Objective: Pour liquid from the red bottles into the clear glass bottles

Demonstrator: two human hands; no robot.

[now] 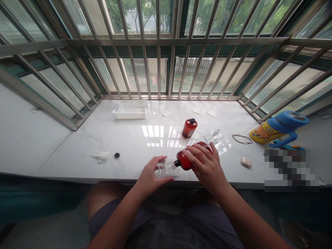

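Red bottle tilted in gripping right hand, clear bottle in clasping left hand

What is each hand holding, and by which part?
The right hand holds a tilted red bottle by its body; the left hand holds a clear bottle by its sides.

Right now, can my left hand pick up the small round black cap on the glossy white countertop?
Probably not while your left hand holds the small transparent bottle, though nothing appears to block the way across the countertop to the cap.
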